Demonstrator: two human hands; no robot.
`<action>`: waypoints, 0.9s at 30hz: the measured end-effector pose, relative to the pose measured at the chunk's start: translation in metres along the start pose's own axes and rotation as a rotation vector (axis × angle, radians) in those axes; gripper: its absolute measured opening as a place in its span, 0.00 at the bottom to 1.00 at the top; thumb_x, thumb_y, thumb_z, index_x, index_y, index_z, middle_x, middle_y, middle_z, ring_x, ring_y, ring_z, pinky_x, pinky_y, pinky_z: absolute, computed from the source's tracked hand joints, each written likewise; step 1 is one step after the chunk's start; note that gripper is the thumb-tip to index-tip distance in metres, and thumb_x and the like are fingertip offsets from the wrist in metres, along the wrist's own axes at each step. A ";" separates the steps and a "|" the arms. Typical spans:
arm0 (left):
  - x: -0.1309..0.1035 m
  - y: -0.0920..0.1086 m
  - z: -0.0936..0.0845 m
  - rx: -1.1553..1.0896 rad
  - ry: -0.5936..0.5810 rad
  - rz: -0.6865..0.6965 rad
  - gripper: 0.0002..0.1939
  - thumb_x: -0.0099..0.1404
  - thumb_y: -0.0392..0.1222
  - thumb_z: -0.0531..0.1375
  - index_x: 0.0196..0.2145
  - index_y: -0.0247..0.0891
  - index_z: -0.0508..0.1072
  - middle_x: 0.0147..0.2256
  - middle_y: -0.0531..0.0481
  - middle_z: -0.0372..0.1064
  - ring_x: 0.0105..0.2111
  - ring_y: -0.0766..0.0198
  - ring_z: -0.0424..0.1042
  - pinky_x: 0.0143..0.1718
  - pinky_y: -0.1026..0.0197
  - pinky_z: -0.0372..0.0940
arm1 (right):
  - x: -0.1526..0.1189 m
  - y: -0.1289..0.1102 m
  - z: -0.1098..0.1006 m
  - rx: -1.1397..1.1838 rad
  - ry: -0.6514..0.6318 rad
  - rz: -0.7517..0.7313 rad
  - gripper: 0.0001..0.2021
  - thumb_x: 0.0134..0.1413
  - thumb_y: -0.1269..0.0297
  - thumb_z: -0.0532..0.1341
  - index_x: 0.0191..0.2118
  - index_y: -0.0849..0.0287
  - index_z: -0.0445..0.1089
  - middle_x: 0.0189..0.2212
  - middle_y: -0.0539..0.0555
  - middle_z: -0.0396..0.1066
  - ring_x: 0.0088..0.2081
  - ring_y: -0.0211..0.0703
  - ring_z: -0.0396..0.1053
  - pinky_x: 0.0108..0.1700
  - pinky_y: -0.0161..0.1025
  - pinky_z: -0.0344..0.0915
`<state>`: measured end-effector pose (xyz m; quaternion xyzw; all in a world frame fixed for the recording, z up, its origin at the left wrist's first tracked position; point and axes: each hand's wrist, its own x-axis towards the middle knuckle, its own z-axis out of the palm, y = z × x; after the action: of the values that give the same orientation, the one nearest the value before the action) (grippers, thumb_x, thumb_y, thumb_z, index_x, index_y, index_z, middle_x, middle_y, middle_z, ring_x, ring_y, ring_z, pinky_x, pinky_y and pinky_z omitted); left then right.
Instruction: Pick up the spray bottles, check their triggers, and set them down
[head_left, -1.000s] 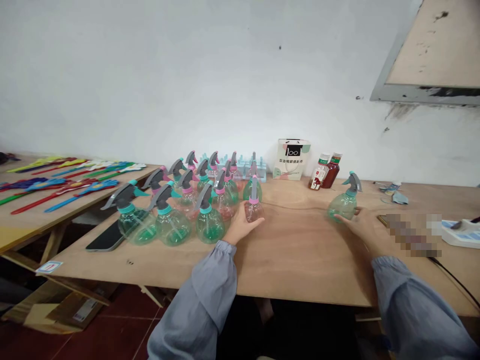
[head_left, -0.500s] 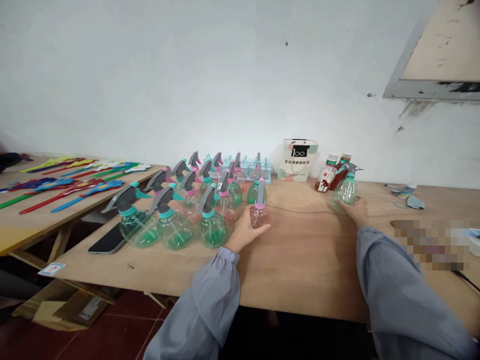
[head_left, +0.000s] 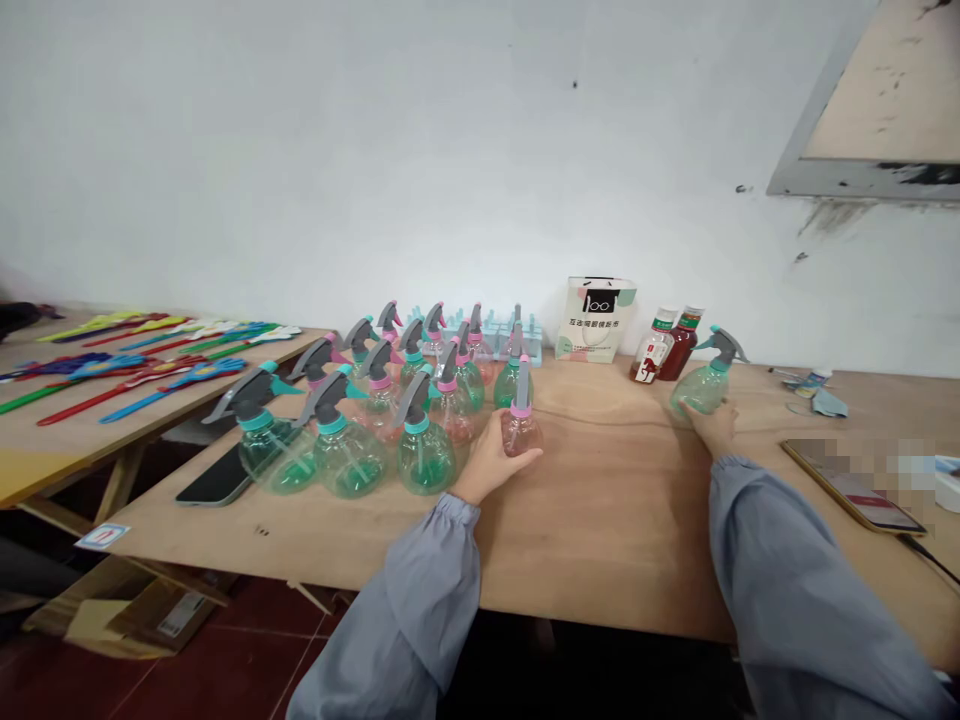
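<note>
My left hand (head_left: 489,462) is wrapped round a clear pink spray bottle (head_left: 523,432) with a grey trigger head, upright on the wooden table (head_left: 600,530). Off to the right, my right hand (head_left: 715,425) grips the lower body of a clear green spray bottle (head_left: 703,388); its grey and teal head tilts to the right. Left of my left hand stand several more spray bottles in rows, among them a green one (head_left: 426,460) close by my wrist. Part of each hand's grip is hidden behind the bottles.
Behind the bottles are light-blue racks (head_left: 491,340). A paper bag (head_left: 595,320) and two red-brown drink bottles (head_left: 679,343) stand near the wall. Phones lie at the left (head_left: 217,478) and right (head_left: 855,485). Colourful hand-shaped sticks (head_left: 172,388) lie on another table.
The green spray bottle in my right hand has turned and tipped, its teal nozzle now pointing left and its trigger head leaning right. My left hand stays in place on the pink bottle.
</note>
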<state>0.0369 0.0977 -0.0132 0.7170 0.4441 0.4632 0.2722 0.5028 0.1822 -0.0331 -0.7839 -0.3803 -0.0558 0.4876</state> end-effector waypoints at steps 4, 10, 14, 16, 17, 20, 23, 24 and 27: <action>-0.001 0.005 0.001 0.019 -0.026 -0.008 0.40 0.53 0.52 0.71 0.58 0.41 0.58 0.58 0.38 0.67 0.60 0.44 0.67 0.62 0.41 0.60 | -0.006 -0.009 -0.002 -0.020 -0.007 0.177 0.48 0.40 0.44 0.71 0.61 0.72 0.59 0.59 0.82 0.62 0.63 0.74 0.61 0.61 0.61 0.59; -0.004 0.012 0.003 0.067 -0.063 -0.032 0.44 0.52 0.52 0.71 0.61 0.42 0.56 0.60 0.39 0.66 0.61 0.43 0.66 0.62 0.39 0.60 | -0.011 -0.014 0.003 -0.083 0.032 0.191 0.45 0.44 0.45 0.70 0.60 0.73 0.58 0.58 0.82 0.62 0.62 0.73 0.61 0.62 0.59 0.59; -0.006 0.013 0.004 0.082 -0.090 -0.030 0.43 0.54 0.50 0.69 0.62 0.41 0.55 0.61 0.39 0.66 0.61 0.43 0.66 0.62 0.39 0.59 | -0.020 -0.017 0.003 -0.085 0.061 0.168 0.45 0.46 0.39 0.67 0.58 0.72 0.59 0.58 0.82 0.62 0.62 0.72 0.61 0.62 0.60 0.58; -0.006 0.013 0.005 0.085 -0.104 -0.029 0.43 0.55 0.49 0.68 0.63 0.41 0.55 0.60 0.38 0.66 0.61 0.43 0.67 0.62 0.39 0.59 | -0.023 -0.019 0.002 -0.083 0.059 0.147 0.44 0.47 0.38 0.66 0.57 0.72 0.60 0.57 0.83 0.62 0.62 0.73 0.61 0.63 0.60 0.57; -0.006 0.013 0.005 0.083 -0.107 -0.027 0.42 0.55 0.49 0.68 0.63 0.41 0.55 0.60 0.38 0.66 0.60 0.43 0.67 0.62 0.38 0.60 | -0.024 -0.019 0.001 -0.084 0.056 0.135 0.43 0.47 0.37 0.66 0.56 0.72 0.60 0.57 0.83 0.62 0.62 0.73 0.61 0.63 0.60 0.56; -0.008 0.013 0.006 0.054 -0.103 -0.012 0.42 0.55 0.49 0.69 0.63 0.41 0.56 0.59 0.38 0.67 0.59 0.43 0.68 0.61 0.39 0.60 | -0.028 -0.022 -0.002 -0.073 0.088 0.113 0.42 0.47 0.39 0.66 0.56 0.71 0.60 0.57 0.82 0.62 0.62 0.73 0.59 0.64 0.61 0.54; -0.009 0.017 0.009 0.048 -0.096 -0.003 0.43 0.54 0.52 0.70 0.62 0.42 0.57 0.59 0.38 0.66 0.60 0.42 0.66 0.61 0.39 0.60 | -0.041 -0.034 -0.009 0.001 0.192 0.031 0.39 0.51 0.43 0.64 0.58 0.70 0.58 0.59 0.79 0.60 0.64 0.70 0.56 0.65 0.64 0.51; -0.010 0.020 0.011 0.065 -0.088 -0.004 0.43 0.53 0.53 0.71 0.62 0.42 0.58 0.60 0.38 0.66 0.61 0.42 0.66 0.61 0.38 0.59 | -0.049 -0.041 -0.012 0.047 0.194 -0.050 0.37 0.53 0.45 0.63 0.59 0.69 0.58 0.60 0.77 0.59 0.65 0.68 0.55 0.65 0.64 0.51; -0.011 0.029 0.020 0.175 -0.058 -0.042 0.45 0.49 0.58 0.73 0.59 0.43 0.61 0.58 0.38 0.67 0.60 0.38 0.64 0.60 0.35 0.57 | -0.088 -0.075 -0.026 0.250 -0.038 -0.415 0.30 0.57 0.46 0.57 0.59 0.61 0.58 0.62 0.69 0.59 0.65 0.60 0.56 0.65 0.60 0.54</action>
<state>0.0646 0.0753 -0.0028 0.7416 0.4898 0.3959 0.2311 0.3997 0.1312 -0.0053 -0.6233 -0.5464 -0.0925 0.5516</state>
